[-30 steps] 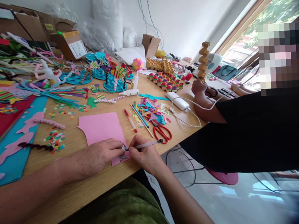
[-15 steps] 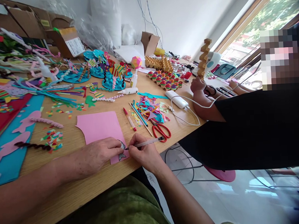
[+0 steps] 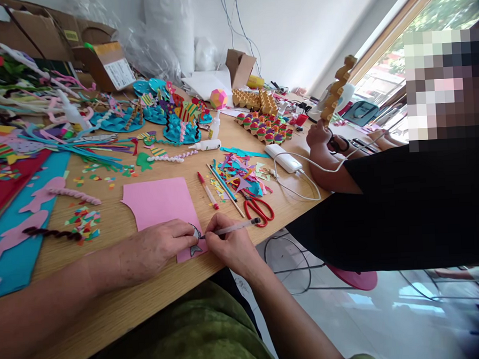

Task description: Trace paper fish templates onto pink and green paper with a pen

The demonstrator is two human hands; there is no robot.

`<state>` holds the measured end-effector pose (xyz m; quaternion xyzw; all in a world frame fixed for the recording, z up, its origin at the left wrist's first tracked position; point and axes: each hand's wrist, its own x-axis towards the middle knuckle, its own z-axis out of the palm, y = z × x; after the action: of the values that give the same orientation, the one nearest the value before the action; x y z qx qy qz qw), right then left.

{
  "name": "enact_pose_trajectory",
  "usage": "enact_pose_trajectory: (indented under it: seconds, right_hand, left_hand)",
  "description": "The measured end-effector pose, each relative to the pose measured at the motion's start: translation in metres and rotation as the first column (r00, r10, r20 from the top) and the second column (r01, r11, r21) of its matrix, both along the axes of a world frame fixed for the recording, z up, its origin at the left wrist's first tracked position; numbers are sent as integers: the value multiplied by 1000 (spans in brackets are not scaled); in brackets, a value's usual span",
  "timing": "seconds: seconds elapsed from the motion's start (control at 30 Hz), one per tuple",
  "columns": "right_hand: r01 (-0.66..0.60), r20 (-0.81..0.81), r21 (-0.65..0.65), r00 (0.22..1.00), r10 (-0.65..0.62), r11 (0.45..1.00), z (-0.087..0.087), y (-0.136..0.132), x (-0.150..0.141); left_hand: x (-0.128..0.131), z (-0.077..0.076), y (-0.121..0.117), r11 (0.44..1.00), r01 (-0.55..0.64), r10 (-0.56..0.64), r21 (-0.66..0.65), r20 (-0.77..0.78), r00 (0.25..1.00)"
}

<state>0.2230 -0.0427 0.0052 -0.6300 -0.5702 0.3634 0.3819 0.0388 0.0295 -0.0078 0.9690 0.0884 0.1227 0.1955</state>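
Note:
A sheet of pink paper (image 3: 160, 199) with a curved cut at one corner lies near the table's front edge. On its right part rests a small grey fish cutout (image 3: 195, 250), partly covered by my fingers. My left hand (image 3: 158, 248) lies over the paper, fingers stretched out and pressing the cutout flat. Pinched in my right hand (image 3: 233, 248) is a gel pen (image 3: 240, 226), its tip at the fish's right edge. Beyond my right hand are red-handled scissors (image 3: 259, 209), a red pen (image 3: 207, 190) and a pile of paper scraps (image 3: 243, 174).
On the left, pink fish cutouts (image 3: 17, 236) lie on blue sheets (image 3: 31, 265). Decorated blue crafts (image 3: 180, 130), glue bottles (image 3: 205, 145) and egg-carton pieces (image 3: 264, 127) stand farther back. A white power bank (image 3: 283, 159) with a cable sits near a co-worker's hand (image 3: 318, 135) holding a carton strip.
The pen's rear end has shifted slightly left and up while its tip stays by the fish's edge. The co-worker's carton strip has tilted to the right. My left hand has not visibly moved.

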Motion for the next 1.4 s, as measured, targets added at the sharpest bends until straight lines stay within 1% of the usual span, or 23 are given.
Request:
enact_pose_trajectory:
  seconds: [0.2, 0.53, 0.67, 0.8, 0.93, 1.0, 1.2, 1.3, 1.4]
  right_hand:
    - [10, -13, 18, 1000, -10, 1000, -1, 2, 1]
    - [34, -19, 20, 999, -33, 999, -2, 4, -1]
    - [49, 10, 42, 999, -50, 998, -2, 5, -1]
    - [53, 31, 49, 998, -55, 997, -3, 6, -1]
    - [45, 45, 83, 998, -49, 996, -6, 8, 0]
    - [43, 33, 84, 998, -46, 996, -7, 10, -1]
    - [44, -5, 21, 999, -44, 999, -6, 15, -5]
    - [26, -40, 42, 999, -24, 999, -4, 15, -2]
    - [46, -100, 93, 994, -37, 995, -3, 11, 2]
  left_hand:
    - [1, -1, 1, 1000, -5, 5, -13, 8, 1000]
    - [-2, -2, 0, 1000, -1, 1, 9, 9, 1000]
    - [-1, -2, 0, 1000, -5, 5, -5, 4, 1000]
    - [0, -1, 0, 1000, -4, 4, 20, -6, 1000]
    - [-2, -3, 1, 999, 5, -5, 36, -5, 1000]
    - [-2, -5, 1, 999, 12, -13, 36, 7, 1000]
    - [-1, -5, 1, 1000, 14, -14, 14, 26, 1000]
    - [-1, -5, 0, 1000, 6, -6, 7, 35, 999]
    - [-2, -4, 1, 1000, 7, -7, 17, 34, 999]
